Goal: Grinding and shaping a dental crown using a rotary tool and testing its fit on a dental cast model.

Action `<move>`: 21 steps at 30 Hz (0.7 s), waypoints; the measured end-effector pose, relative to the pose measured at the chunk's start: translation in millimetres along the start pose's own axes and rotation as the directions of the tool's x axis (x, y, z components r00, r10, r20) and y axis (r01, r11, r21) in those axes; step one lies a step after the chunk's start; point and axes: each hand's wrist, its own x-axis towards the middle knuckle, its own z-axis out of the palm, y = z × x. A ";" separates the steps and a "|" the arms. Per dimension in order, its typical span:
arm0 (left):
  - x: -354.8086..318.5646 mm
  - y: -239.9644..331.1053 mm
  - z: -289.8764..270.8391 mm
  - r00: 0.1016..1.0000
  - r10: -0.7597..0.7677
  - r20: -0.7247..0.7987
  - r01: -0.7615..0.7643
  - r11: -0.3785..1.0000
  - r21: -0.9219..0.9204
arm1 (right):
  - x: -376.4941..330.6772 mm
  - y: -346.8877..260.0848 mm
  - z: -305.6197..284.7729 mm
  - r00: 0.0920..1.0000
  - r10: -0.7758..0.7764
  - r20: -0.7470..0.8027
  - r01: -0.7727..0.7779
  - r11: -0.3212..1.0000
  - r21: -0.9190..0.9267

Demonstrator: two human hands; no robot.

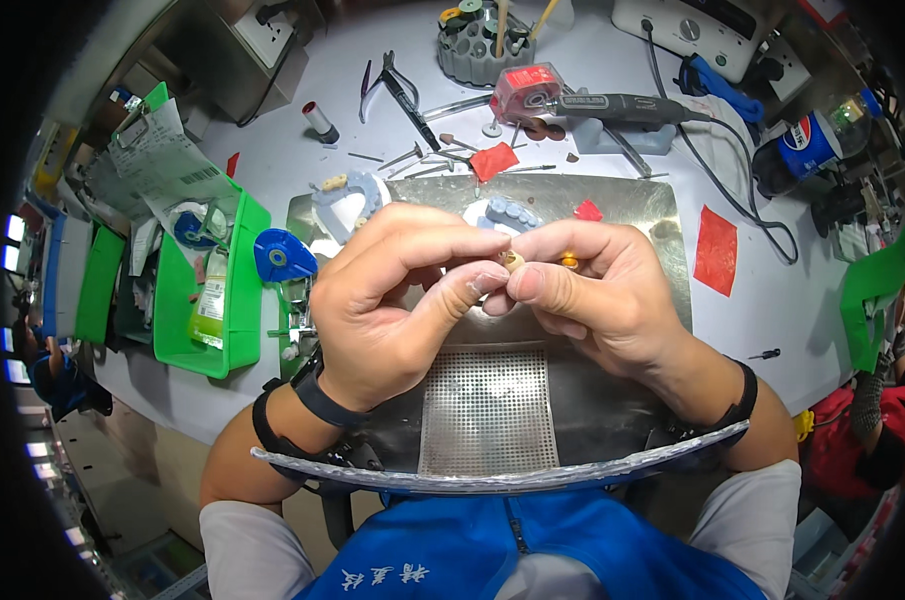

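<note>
Above the metal work plate, my left hand and my right hand meet fingertip to fingertip. Between their thumbs and forefingers is a small cream dental crown with a yellowish hollow side facing up. Both hands are closed on it, and the fingers hide much of its outline. A small orange-yellow piece shows by my right forefinger; I cannot tell whether it is held. Just beyond my hands stand a grey dental model and another dental model, partly covered by my left hand.
A green bin with packets stands left, beside a blue disc. Farther back lie pliers, loose burs and a rotary handpiece with its cord. Red sheets, a bottle and a perforated plate area are also around.
</note>
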 end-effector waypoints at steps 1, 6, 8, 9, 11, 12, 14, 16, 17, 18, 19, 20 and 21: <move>-2.2 1.3 3.0 0.998 -0.059 -0.037 0.056 0.996 -0.074 | -0.3 -0.2 0.0 1.000 0.010 -0.004 -0.011 1.000 -0.025; 2.2 -2.6 -0.5 0.997 0.070 0.029 -0.069 0.997 -0.031 | 1.9 3.5 1.8 0.999 0.001 0.049 -0.001 1.000 0.015; 5.2 -5.3 -2.5 0.979 0.191 0.066 -0.194 0.980 0.038 | 1.7 3.1 2.0 1.000 0.014 0.017 -0.013 0.999 -0.045; 3.9 -4.6 -1.8 0.993 0.113 0.043 -0.113 0.994 0.000 | 1.3 2.3 2.0 1.000 0.020 0.000 -0.020 0.997 -0.075; 0.4 -2.2 0.3 1.000 0.008 -0.001 -0.008 0.997 -0.073 | 0.2 -0.3 1.9 0.999 0.021 -0.028 -0.025 0.990 -0.139; 0.6 -2.8 -0.6 1.000 0.020 -0.008 -0.020 0.999 -0.031 | -0.1 -1.4 1.9 1.000 0.004 -0.025 -0.008 0.987 -0.161; 3.0 -5.0 -4.1 0.991 0.126 0.045 -0.129 0.989 0.077 | 0.1 -2.6 2.2 0.999 0.007 -0.043 -0.015 0.982 -0.187; 0.7 -4.4 -5.0 0.996 0.054 0.064 -0.055 0.998 0.027 | 1.0 -0.7 3.9 0.996 -0.070 -0.054 0.058 0.978 -0.200; -0.6 -4.6 -4.2 0.999 0.018 0.048 -0.017 1.000 -0.013 | 2.7 2.8 6.1 0.988 -0.140 -0.063 0.124 0.971 -0.207; -1.6 -4.9 -3.2 0.999 -0.018 0.033 0.020 0.998 -0.053 | 3.1 4.4 7.1 0.980 -0.188 -0.070 0.167 0.958 -0.231; -2.6 -5.0 -2.4 0.998 -0.049 0.031 0.051 0.994 -0.094 | 3.5 6.1 8.0 0.969 -0.236 -0.078 0.209 0.944 -0.256; -3.7 -4.9 -1.3 0.996 -0.080 0.030 0.083 0.987 -0.135 | 2.6 6.4 8.3 0.962 -0.262 -0.082 0.227 0.927 -0.298; -4.4 -4.7 -0.3 0.993 -0.112 0.029 0.115 0.978 -0.176 | 2.3 6.9 8.9 0.950 -0.300 -0.084 0.259 0.912 -0.318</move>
